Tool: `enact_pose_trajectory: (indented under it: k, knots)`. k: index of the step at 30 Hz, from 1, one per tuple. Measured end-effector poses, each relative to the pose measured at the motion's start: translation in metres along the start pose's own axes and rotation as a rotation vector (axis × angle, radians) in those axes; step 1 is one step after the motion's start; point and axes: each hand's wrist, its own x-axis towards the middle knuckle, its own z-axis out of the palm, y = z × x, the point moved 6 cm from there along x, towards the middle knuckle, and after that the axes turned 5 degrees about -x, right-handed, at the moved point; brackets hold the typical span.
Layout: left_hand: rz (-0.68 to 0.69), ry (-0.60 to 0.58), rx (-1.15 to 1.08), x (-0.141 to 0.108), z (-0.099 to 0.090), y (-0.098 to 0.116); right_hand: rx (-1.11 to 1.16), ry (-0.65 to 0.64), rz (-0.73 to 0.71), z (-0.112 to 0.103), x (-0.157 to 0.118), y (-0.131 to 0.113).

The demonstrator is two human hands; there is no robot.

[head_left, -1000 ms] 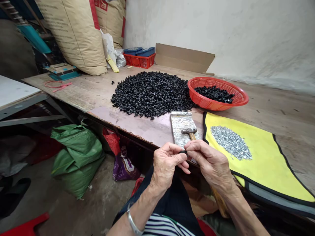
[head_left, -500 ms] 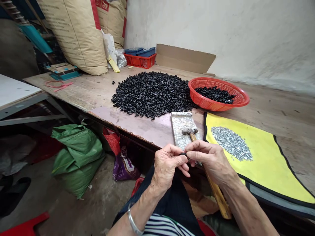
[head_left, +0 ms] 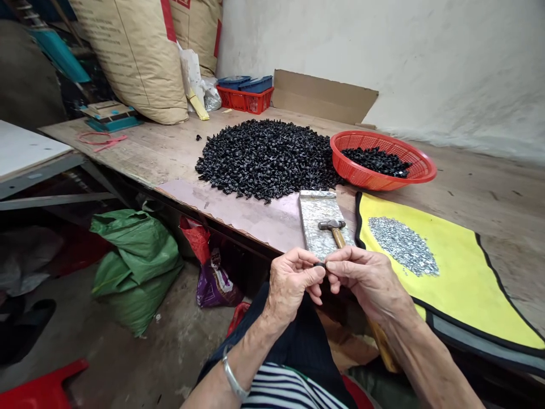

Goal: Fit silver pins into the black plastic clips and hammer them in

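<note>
My left hand (head_left: pixel 287 284) pinches a small black plastic part (head_left: pixel 319 264) between thumb and forefinger. From the other side, the closed thumb and forefinger of my right hand (head_left: pixel 368 278) meet that part; whatever else they pinch is too small to make out. Just beyond my fingers, a hammer (head_left: pixel 332 225) rests its head on a worn, whitish board (head_left: pixel 313 213), its wooden handle partly hidden under my right hand. Many similar black parts form a big pile (head_left: pixel 268 159) on the table. Small silvery washers (head_left: pixel 402 245) lie on a yellow cloth (head_left: pixel 464 272) to the right.
A red plastic basket (head_left: pixel 383 183) holding more black parts stands beside the pile. Farther back are a red crate (head_left: pixel 244 101) with blue lids, a cardboard sheet (head_left: pixel 323 95) and large sacks (head_left: pixel 131 57). Below the table's left edge sits a green bag (head_left: pixel 134 272).
The view has shifted slightly. My hands stay together at the black part, with my right fingers curled a little closer around it. The hammer and piles stay in place.
</note>
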Motion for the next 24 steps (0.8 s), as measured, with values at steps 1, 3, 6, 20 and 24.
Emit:
enact_pose_trajectory:
  k: [1, 3, 6, 20, 24]
  knots:
    - [0.014, 0.009, 0.016, -0.0001, -0.0013, 0.0015, 0.003, 0.004, -0.001, 0.0009, -0.0002, -0.0007]
    - [0.039, 0.022, 0.014, -0.0011, -0.0028, 0.0041, 0.011, 0.014, -0.003, 0.0034, -0.0011, -0.0004]
    - [0.034, 0.03, -0.035, -0.0029, -0.0024, 0.004, 0.03, 0.043, -0.035, 0.0066, -0.0024, 0.0018]
    - [-0.016, 0.035, -0.102, -0.0037, -0.0033, 0.0038, 0.075, 0.143, -0.061, 0.0066, -0.0095, 0.0036]
    - [-0.036, 0.079, -0.126, -0.005, -0.0039, 0.0009, 0.035, 0.164, -0.12, 0.0068, -0.0084, 0.008]
